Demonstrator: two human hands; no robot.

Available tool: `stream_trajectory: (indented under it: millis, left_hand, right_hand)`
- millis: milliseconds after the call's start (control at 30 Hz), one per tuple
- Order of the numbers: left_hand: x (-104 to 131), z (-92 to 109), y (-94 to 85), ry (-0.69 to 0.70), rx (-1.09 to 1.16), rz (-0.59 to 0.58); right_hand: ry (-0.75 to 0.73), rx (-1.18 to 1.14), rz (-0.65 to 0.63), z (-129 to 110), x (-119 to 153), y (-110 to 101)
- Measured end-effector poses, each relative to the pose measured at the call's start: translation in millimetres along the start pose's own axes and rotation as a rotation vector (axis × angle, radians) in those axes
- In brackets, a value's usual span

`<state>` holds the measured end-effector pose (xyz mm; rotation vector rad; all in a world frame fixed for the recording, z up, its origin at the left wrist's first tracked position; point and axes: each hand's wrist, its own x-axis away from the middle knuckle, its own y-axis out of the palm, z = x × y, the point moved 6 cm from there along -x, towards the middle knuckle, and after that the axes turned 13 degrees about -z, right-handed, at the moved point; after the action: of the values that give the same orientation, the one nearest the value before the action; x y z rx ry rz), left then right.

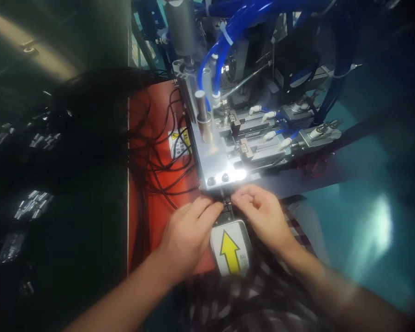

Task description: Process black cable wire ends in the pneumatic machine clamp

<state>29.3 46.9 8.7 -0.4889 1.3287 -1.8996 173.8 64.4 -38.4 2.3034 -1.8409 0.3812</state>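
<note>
A machine with a bright metal plate (214, 159) fills the upper middle. At the plate's front edge is a small dark fixture (227, 210), with both hands around it. My left hand (190, 230) reaches its left side, fingers pressed together at the tips. From the right, my right hand (263, 212) bends its thumb and fingers into a pinch at the fixture. Whatever lies between the fingertips is too small to make out. Just below the hands sits a white panel with a yellow arrow (230, 251) pointing towards the plate.
Black cables (159, 175) tangle over the red surface (155, 99) left of the plate. Blue hoses (238, 23) arch over the machine. Pneumatic cylinders (263, 150) with white fittings stand to the right. Shiny small pieces (32, 205) lie at the far left, blurred.
</note>
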Motion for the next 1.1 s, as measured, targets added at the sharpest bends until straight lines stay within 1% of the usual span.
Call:
stream_trajectory:
  millis: [133, 200, 300, 367, 500, 600, 733, 800, 900, 1033, 1100]
  left_hand:
    - [0, 0, 0.1, 0.013, 0.008, 0.009]
    - [0, 0, 1.1, 0.013, 0.012, 0.006]
    - [1, 0, 2.1, 0.02, 0.019, 0.01]
    - [1, -1, 2.2, 0.022, 0.027, 0.012]
    - [1, -2, 2.6, 0.017, 0.033, -0.005]
    - [1, -2, 2.7, 0.017, 0.032, -0.021]
    - [0, 1, -0.1, 0.032, 0.03, 0.001]
    - [0, 3, -1.1, 0.045, 0.017, 0.014]
    - [0, 3, -1.2, 0.055, 0.006, 0.03]
    - [1, 2, 0.7, 0.048, 0.011, 0.034]
    - [1, 1, 1.0, 0.043, 0.014, 0.034]
  right_hand:
    - [0.065, -0.113, -0.053, 6, -2, 0]
    - [0.073, -0.154, -0.074, 7, -1, 0]
    - [0.063, -0.172, -0.052, 6, 0, -2]
    - [0.106, -0.241, -0.056, 9, 0, -1]
    - [0.257, -0.447, -0.13, 17, 1, 6]
    - [0.278, -0.504, -0.174, 17, -2, 8]
    - [0.297, -0.579, -0.244, 20, -1, 8]
    - [0.266, -0.543, -0.211, 21, 2, 4]
    - [0.192, -0.372, -0.14, 20, 11, -1]
    - [0.183, -0.171, -0.132, 20, 20, 3]
    - [0.145, -0.084, -0.084, 18, 21, 1]
